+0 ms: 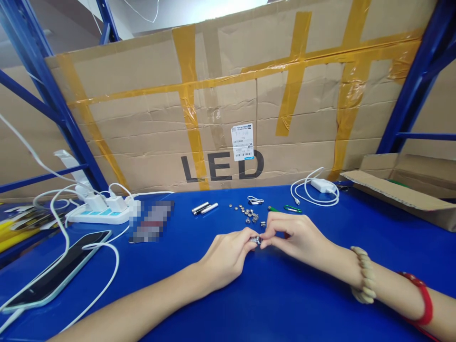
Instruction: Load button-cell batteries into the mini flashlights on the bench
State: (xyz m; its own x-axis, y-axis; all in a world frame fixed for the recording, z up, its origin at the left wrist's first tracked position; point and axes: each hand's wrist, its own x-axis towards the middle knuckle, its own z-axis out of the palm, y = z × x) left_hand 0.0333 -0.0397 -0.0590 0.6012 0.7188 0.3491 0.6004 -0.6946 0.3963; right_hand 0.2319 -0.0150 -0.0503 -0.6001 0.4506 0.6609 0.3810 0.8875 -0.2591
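A small silver metal piece (255, 240), with what look like threads, is pinched between the thumb and forefinger of my left hand (226, 254). Its end points to the right, where the closed fingertips of my right hand (297, 232) meet it. Whatever those right fingers grip is too small to make out. Just beyond the hands lie several small round metal parts (252, 216) on the blue table (285, 294). Silver metal tubes (209, 208) rest to their left. A green carabiner (292, 209) lies behind my right hand, and a silver looped clip (255, 200) is farther back.
At left are a phone (59, 268) with white cables, a power strip (99, 216) and a blurred flat item (153, 223). A white adapter with cable (322, 186) and an open cardboard box (392, 185) stand at right. A large taped carton (153, 128) closes the back.
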